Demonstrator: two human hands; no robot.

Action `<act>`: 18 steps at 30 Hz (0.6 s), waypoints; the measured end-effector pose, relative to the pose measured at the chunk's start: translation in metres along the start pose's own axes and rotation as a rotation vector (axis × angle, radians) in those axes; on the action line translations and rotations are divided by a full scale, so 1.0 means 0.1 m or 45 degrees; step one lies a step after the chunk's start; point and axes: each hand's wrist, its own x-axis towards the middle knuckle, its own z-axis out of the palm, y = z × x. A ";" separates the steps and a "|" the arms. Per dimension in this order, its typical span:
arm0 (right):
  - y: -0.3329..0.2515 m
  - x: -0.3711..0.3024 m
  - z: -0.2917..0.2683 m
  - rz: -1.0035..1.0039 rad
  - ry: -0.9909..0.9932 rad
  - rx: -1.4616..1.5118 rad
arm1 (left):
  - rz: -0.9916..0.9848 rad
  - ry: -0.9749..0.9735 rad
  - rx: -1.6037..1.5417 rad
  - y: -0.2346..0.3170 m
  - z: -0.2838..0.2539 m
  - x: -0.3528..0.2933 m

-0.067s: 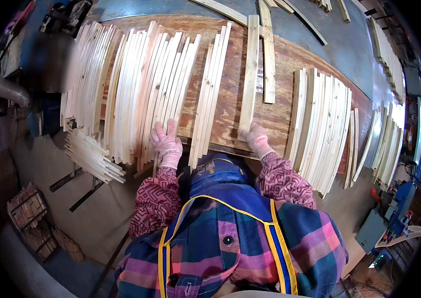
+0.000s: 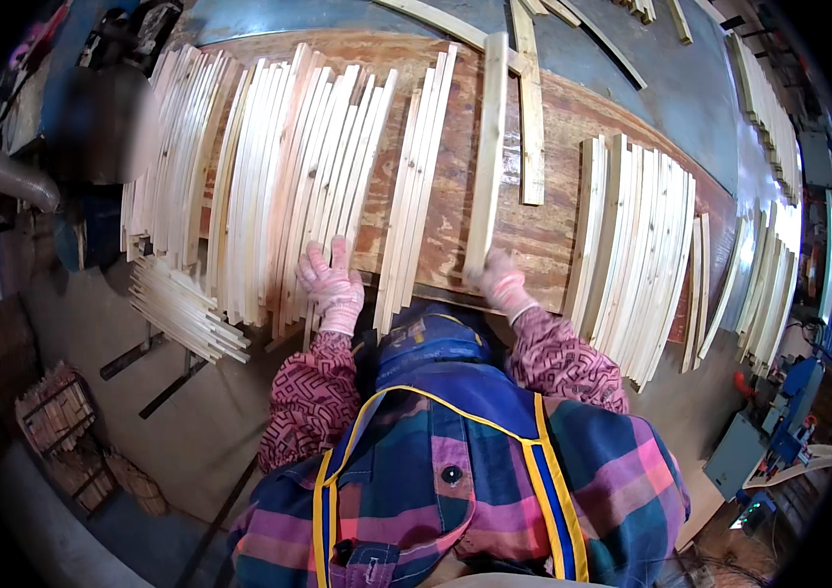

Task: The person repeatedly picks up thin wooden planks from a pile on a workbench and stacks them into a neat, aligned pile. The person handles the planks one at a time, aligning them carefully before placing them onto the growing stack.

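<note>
Plywood top [image 2: 555, 206], brown, worn. One loose board [image 2: 488, 147], running near to far across its middle; far end covers part of a crosswise board [image 2: 426, 16]. Right gloved hand [image 2: 502, 282], at the loose board's near end; fingertips hard to make out, so I cannot tell whether they clamp. Left gloved hand [image 2: 331, 284], fingers spread apart over pale strips [image 2: 323, 167], hiding some near ends. Dark shape [image 2: 102, 122], upper left: blurred, kind unclear.

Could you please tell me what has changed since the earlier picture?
The single wooden strip and the right hand at its near end shifted slightly left and toward the picture's lower edge. No new grip or release shows. The left hand and the right-hand row of strips stayed in place.
</note>
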 end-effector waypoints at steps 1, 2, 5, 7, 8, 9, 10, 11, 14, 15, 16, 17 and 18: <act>-0.27 -0.21 0.04 0.039 -0.012 -0.198 | 0.032 0.029 -0.100 0.08 0.00 0.02; -0.41 -0.34 0.12 0.077 -0.032 -0.396 | 0.059 0.057 -0.197 0.19 0.00 0.03; -0.27 -0.42 0.47 -0.180 -0.208 -0.416 | 0.196 -0.168 -0.325 0.75 -0.11 0.06; -0.22 -0.20 0.46 -0.455 -0.252 -0.523 | 0.162 -0.278 -0.333 1.00 -0.11 0.13; -0.41 0.17 0.29 -0.343 -0.504 -0.947 | 0.103 -0.324 -0.295 1.08 -0.07 0.15; -0.71 0.24 -0.04 -0.420 -0.319 -1.042 | 0.017 -0.374 -0.257 1.09 -0.03 0.15; -0.62 0.52 -0.27 -0.275 0.074 -0.751 | 0.019 -0.401 -0.289 1.13 -0.04 0.15; -0.53 0.81 -0.57 -0.443 0.311 -0.710 | 0.019 -0.416 -0.318 1.16 -0.11 0.15; -0.53 1.75 -1.46 -0.472 0.774 -0.906 | 0.002 -0.445 -0.315 1.25 -0.22 0.20; -0.95 1.83 -1.60 -0.365 0.770 -0.866 | -0.051 -0.446 -0.302 1.18 -0.21 0.16; -1.07 2.02 -1.81 -0.446 0.950 -0.997 | -0.051 -0.450 -0.302 1.18 -0.24 0.18; -1.17 2.19 -1.99 -0.416 0.924 -0.981 | 0.034 -0.318 -0.284 1.17 -0.22 0.19; -1.27 2.34 -2.15 -0.385 0.894 -0.970 | 0.117 -0.190 -0.266 1.21 -0.28 0.26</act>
